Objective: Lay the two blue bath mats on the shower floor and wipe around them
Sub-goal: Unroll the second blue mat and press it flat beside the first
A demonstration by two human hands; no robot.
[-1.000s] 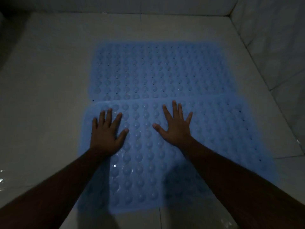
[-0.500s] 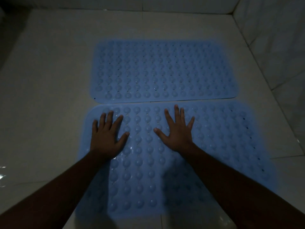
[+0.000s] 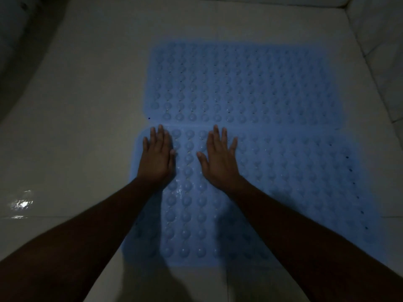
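Observation:
Two blue bath mats with rows of round bumps lie flat on the pale tiled shower floor (image 3: 82,127), side by side along their long edges. The far mat (image 3: 250,83) sits toward the back wall. The near mat (image 3: 294,182) touches or almost touches it along a seam. My left hand (image 3: 157,159) rests palm down on the near mat's far left corner, fingers together. My right hand (image 3: 220,158) lies flat on the same mat a little to the right, fingers spread. Neither hand holds anything.
A tiled wall (image 3: 379,51) rises on the right and another runs along the back. A wet glint (image 3: 21,203) shines on the floor at the left. A dark curved object (image 3: 19,29) fills the upper left corner. No cloth is in view.
Both hands have slid toward the near mat's far left corner, and the gap between the two mats has narrowed. The view has shifted so the mats sit further right.

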